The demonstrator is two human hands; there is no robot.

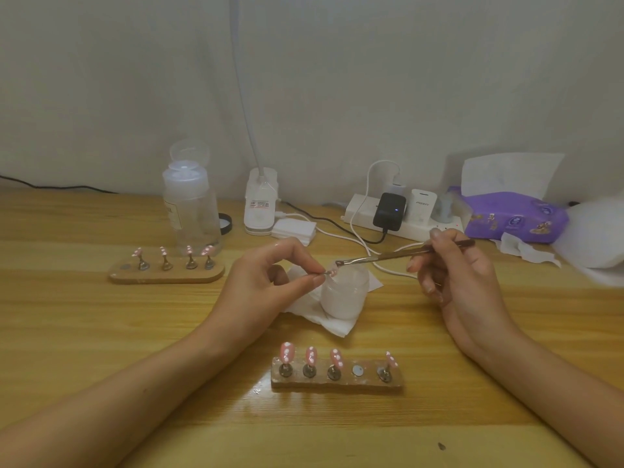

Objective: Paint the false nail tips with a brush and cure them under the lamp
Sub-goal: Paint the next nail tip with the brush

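The light is dim and diffuse, leaving muted colours and soft-edged shadows; a faint one lies at the base of the white jar (344,293). In front of the jar and to its left, a pale sheen glares off the wooden table (101,332). Behind the jar the wall (371,79) is grey and murky, and a small blue light glows on a black charger (390,211). The picture is soft and smeary throughout; the pink nail tips (310,356) in front of the jar read clearest. Far left and right of the jar, the table's back edge bows with wide-angle distortion.
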